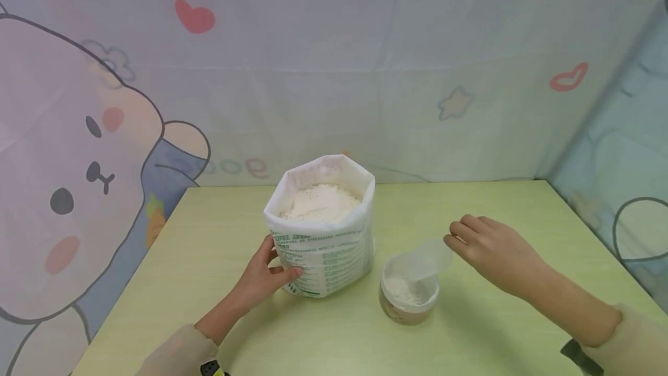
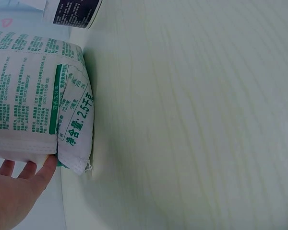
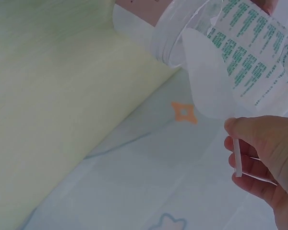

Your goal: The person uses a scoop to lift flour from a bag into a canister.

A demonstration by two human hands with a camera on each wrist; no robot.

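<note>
My left hand (image 1: 263, 274) holds the lower left side of an open white bag of flour (image 1: 323, 254), thumb on its front and fingers round the side. Green print covers the bag (image 2: 26, 91), and white powder fills it nearly to its rolled rim. To its right stands a clear jar (image 1: 409, 309) with some white powder inside. My right hand (image 1: 493, 254) pinches the thin handle of a translucent white scoop (image 3: 209, 76). The scoop's head tilts down into the jar's mouth. In the right wrist view, my right hand (image 3: 264, 163) has its fingers curled about the handle.
Bag and jar stand on a pale yellow-green table (image 1: 209, 237). Behind it hangs a printed cloth (image 1: 323, 74) with a cartoon animal and hearts, and more cloth (image 1: 626, 149) closes the right side.
</note>
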